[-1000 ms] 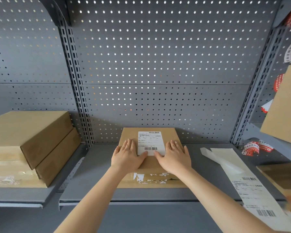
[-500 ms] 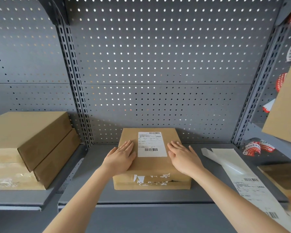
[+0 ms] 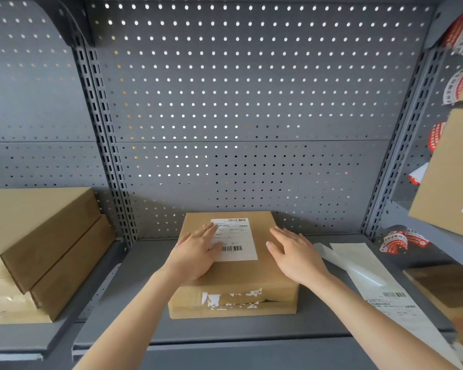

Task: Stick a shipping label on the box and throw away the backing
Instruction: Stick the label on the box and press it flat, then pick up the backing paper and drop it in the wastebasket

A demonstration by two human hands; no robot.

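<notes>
A brown cardboard box (image 3: 241, 279) sits on the grey shelf (image 3: 251, 329), with a white shipping label (image 3: 238, 236) with barcodes stuck flat on its top. My left hand (image 3: 195, 255) lies flat on the box top, fingers overlapping the label's left edge. Flat on the box's right side, my right hand (image 3: 294, 252) rests beside the label with fingers spread. A glossy backing sheet (image 3: 350, 271) lies on the shelf to the right of the box, over the top of a strip of labels (image 3: 396, 305).
Two stacked flat cardboard boxes (image 3: 43, 249) lie on the left shelf. More boxes (image 3: 449, 177) and red-and-white stickers (image 3: 401, 240) occupy the right side. A perforated grey back panel (image 3: 238, 116) closes the shelf behind.
Both hands slid apart from the label's lower edge to the box sides, then my left hand moved back onto the label's left edge.
</notes>
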